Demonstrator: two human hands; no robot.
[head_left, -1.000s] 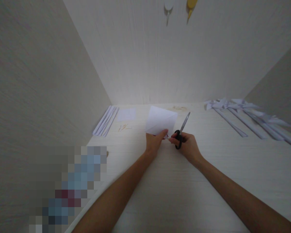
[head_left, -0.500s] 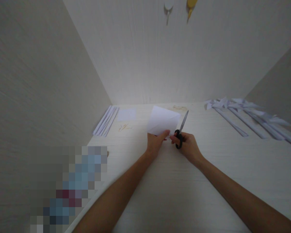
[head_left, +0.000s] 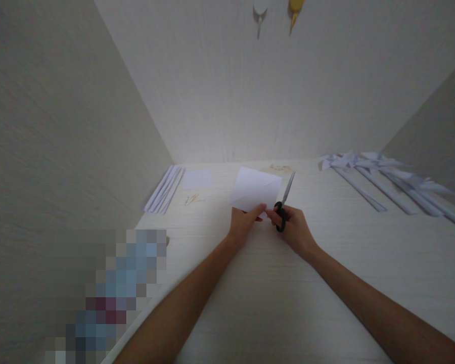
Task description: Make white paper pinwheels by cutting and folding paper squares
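The left hand [head_left: 243, 225] has its fingers pinched on the near edge of a folded white paper [head_left: 256, 189], holding it up off the desk [head_left: 273, 293] near the middle, towards the far wall. The right hand [head_left: 293, 228] sits just beside it, fingers clamped through the black loops of the scissors [head_left: 283, 205], whose blades point away along the paper's right edge and look closed or nearly so. Far left on the desk lie a few paper strips [head_left: 164, 189] and a small paper square [head_left: 197, 178]; far right lies a row of pinwheels [head_left: 387, 182]. The two hands almost touch, so I'd worry about the left thumb straying near the blades; and with the sheet gripped at one edge only, it could flop or twist and send a cut off line
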